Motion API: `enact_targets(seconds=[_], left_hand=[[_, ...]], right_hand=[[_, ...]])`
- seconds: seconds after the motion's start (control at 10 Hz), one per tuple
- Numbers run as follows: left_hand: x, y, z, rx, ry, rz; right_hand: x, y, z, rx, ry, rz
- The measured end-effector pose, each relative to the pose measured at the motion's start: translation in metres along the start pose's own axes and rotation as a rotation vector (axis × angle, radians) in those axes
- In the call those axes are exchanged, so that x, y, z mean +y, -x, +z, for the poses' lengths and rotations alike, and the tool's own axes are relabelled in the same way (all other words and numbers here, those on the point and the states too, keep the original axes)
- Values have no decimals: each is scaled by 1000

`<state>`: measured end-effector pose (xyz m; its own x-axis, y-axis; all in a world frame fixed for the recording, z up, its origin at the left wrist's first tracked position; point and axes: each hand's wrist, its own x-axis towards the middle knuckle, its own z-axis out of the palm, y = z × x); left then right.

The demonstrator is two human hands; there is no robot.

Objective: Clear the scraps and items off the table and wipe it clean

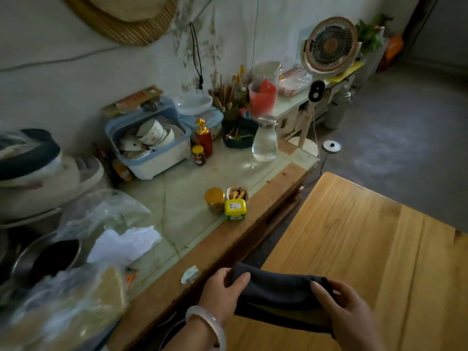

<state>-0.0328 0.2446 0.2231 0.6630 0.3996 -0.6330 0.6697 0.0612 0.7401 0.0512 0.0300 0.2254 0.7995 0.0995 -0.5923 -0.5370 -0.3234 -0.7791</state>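
Both my hands are on the dark cloth (278, 292), holding it stretched between them over the near corner of the wooden table (367, 249). My left hand (225, 290) grips its left end, thumb on top and fingers curled under. My right hand (347, 307) pinches the right end, thumb pressed across the folded edge. There's a pale bangle (207, 323) on my left wrist.

Just to the left runs the glass-topped counter (202, 178). A crumpled scrap of paper (189, 274) lies near its front edge, close to my left hand. Further along sit a gold-lidded jar (214, 200), a yellow tub (235, 209) and a small cup (237, 192), all huddled together. Behind them stand a water carafe (264, 143), a red bottle (203, 138) and a blue bin (149, 145) full of bowls. A fan (330, 44) stands at the far end.
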Motion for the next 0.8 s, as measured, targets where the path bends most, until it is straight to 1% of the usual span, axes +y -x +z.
enact_targets(seconds=[0.1,0.2,0.3,0.5,0.6,0.7,0.8], left_hand=[[-9,-20,-43,-11,32,-50],[-16,-41,-82,63,12,-50],[-17,-58,-113,157,5,-29],[7,-97,-166,274,-90,101],[16,-122,-186,299,-71,156],[23,-143,-204,326,-115,200],[18,-153,-220,435,-134,187]], right_hand=[[-14,-11,40,-96,6,94],[-21,-23,83,-138,27,140],[-27,-32,127,-138,55,152],[-58,-54,201,-75,151,-56],[-82,-68,227,-91,130,-85],[-97,-82,246,-100,203,-100],[-94,-91,245,-125,416,-105]])
